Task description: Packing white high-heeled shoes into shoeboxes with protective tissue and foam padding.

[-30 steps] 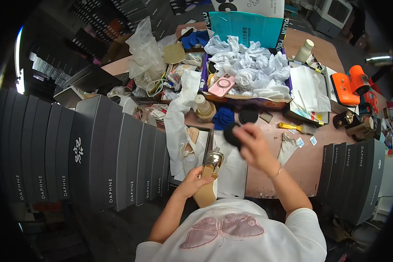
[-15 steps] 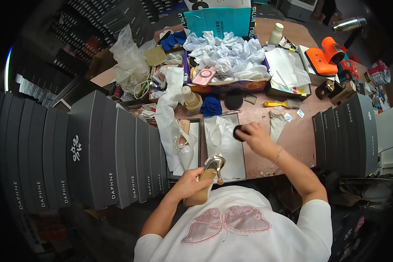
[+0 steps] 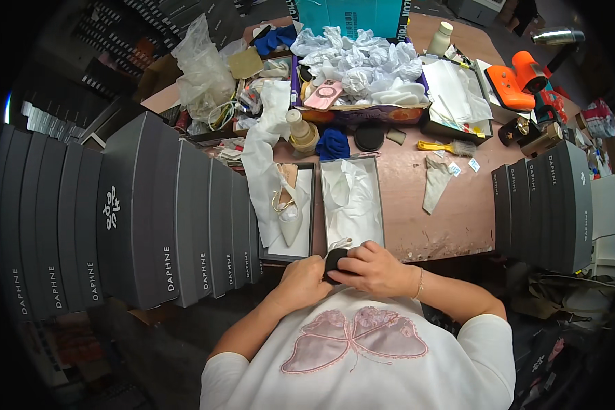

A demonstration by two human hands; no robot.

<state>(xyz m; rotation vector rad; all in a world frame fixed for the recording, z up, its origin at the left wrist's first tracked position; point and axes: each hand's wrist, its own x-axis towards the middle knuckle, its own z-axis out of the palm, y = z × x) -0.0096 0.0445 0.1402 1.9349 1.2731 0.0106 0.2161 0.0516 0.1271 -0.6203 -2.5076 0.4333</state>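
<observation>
Close to my body, my left hand [image 3: 305, 280] is closed around a high-heeled shoe [image 3: 340, 243]. Only a small pale, shiny bit of that shoe shows above the fingers; the rest is hidden. My right hand [image 3: 381, 270] grips a black rounded pad [image 3: 334, 260] and presses it against the shoe beside my left hand. Just beyond, a pointed white shoe [image 3: 291, 222] with a gold ring-shaped part lies in a shallow grey box part [image 3: 309, 205]. To its right is another box part [image 3: 374, 225], lined with crumpled white tissue paper [image 3: 348, 195].
Grey shoe boxes [image 3: 140, 219] stand in rows at left and right [image 3: 567, 212]. Behind lie a blue cloth [image 3: 333, 143], a round black tin [image 3: 369, 138], a yellow-handled brush [image 3: 447, 147], a pump bottle [image 3: 302, 133], a pale cloth [image 3: 436, 183] and a carton of crumpled paper [image 3: 362, 115].
My right hand has brought the black pad from above the tissue-lined box part down to the shoe. My left hand still holds the shoe, now more covered. The view has shifted slightly.
</observation>
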